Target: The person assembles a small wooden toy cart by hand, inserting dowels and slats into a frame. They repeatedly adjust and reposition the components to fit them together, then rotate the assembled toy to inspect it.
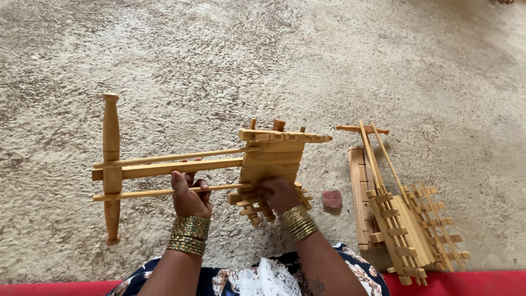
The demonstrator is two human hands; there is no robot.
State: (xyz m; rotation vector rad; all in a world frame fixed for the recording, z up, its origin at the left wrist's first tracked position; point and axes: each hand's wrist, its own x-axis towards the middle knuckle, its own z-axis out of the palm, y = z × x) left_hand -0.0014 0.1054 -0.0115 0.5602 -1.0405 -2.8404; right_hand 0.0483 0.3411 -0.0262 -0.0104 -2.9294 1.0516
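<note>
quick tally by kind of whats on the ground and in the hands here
wooden cart model held in both hands: 1
pile of loose wooden cart parts: 1
small reddish stone: 1
left hand and right hand: 2
total: 5

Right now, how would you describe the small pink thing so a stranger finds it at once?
Look at the sandy floor between the wooden cart under assembly and the pile of wooden parts. The small pink lump lies beside the right hand, the only thing not wood-coloured.
</note>
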